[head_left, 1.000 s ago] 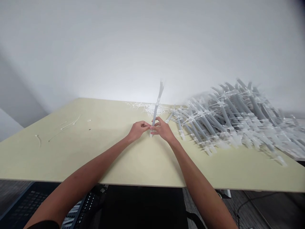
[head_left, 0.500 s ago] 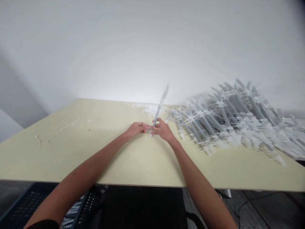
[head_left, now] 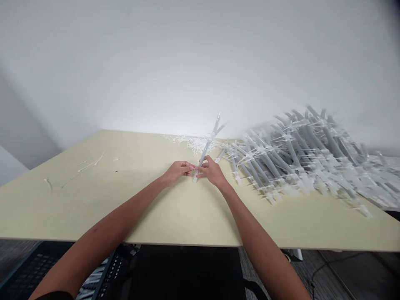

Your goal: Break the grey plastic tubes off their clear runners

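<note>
1. Your table spans the view.
2. The pile of grey tubes covers its right side.
3. A heap of thin white strips lies beyond your hands.
4. The held tube tilts over the table's middle.
5. Your right hand pinches it near its lower end; your left hand bunches its fingertips there, their grip too small to tell.
6. This looks like fingertip work at that end, calling for a steady right pinch.

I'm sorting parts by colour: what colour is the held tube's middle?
The tube is grey along its middle, best seen in the head view.
</note>
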A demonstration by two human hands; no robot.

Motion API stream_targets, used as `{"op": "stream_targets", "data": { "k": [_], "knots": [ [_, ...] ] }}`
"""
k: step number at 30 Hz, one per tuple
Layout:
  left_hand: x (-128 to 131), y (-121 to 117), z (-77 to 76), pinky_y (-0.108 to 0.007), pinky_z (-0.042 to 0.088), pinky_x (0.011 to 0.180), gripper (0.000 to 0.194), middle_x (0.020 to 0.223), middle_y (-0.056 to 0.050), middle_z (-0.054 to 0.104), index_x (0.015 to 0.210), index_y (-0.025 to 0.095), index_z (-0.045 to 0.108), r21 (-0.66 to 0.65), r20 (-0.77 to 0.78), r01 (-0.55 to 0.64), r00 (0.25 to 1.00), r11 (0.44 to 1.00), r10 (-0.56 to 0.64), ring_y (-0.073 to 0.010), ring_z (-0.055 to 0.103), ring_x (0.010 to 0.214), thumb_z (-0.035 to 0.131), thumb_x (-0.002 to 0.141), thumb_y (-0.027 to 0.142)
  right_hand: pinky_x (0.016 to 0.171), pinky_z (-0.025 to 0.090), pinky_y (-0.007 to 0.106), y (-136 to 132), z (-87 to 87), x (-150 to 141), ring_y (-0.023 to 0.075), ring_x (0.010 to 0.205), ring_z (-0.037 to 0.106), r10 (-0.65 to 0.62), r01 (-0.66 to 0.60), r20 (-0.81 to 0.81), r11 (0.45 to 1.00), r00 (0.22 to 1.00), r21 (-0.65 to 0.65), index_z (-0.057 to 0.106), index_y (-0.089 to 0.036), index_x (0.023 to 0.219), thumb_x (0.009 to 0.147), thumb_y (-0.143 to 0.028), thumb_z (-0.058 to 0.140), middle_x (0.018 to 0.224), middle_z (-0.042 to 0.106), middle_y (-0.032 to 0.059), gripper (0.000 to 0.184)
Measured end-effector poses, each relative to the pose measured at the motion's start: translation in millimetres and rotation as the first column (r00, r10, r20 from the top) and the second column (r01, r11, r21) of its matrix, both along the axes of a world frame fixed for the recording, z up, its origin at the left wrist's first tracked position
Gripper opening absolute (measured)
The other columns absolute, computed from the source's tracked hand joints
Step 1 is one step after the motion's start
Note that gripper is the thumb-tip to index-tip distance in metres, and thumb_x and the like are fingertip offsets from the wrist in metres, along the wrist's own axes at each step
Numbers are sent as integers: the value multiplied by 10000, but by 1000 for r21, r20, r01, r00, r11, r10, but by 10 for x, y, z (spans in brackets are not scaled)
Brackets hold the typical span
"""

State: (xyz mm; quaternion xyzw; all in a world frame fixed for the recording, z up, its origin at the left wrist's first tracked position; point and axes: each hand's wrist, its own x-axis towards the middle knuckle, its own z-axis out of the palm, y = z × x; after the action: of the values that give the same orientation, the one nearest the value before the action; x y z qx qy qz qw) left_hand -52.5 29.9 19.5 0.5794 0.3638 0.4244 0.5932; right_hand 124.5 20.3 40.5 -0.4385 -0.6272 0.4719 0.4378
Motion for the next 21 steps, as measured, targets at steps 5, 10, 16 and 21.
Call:
{"op": "stream_targets", "data": {
  "k": [5,10,16,21],
  "knots": [
    [35,-26,9,-308,457,685,359,700,-35,576,799,98,601,15,-74,-25,997,1000,26,-102,517,617,665,669,426,560,586,324,-13,-10,-31,124,588,586,-16,16,9,1000,1000,7,391,-228,830,645,-313,670,599,518,-65,346],
    [6,-33,63,-278,446,654,328,616,-5,532,670,114,560,69,-147,-29,988,997,39,-92,491,585,630,687,434,526,579,316,-54,-5,-41,140,661,579,-6,7,18,999,1000,-34,402,-242,856,665,-382,643,678,527,-36,338],
    [-45,-74,172,-288,433,673,303,662,-25,562,676,116,588,95,-186,17,983,995,1,-105,503,616,626,677,416,553,576,316,-86,13,-65,110,642,575,-1,-7,-70,995,998,-102,400,-245,867,708,-413,608,840,513,-11,311],
    [-40,-71,177,-283,430,686,319,680,-37,582,686,114,601,129,-253,30,968,991,4,-114,518,640,618,680,433,594,568,321,-90,17,-78,119,652,591,19,-28,-98,996,995,-85,415,-235,858,704,-398,627,776,510,-25,309]
  ]
}}
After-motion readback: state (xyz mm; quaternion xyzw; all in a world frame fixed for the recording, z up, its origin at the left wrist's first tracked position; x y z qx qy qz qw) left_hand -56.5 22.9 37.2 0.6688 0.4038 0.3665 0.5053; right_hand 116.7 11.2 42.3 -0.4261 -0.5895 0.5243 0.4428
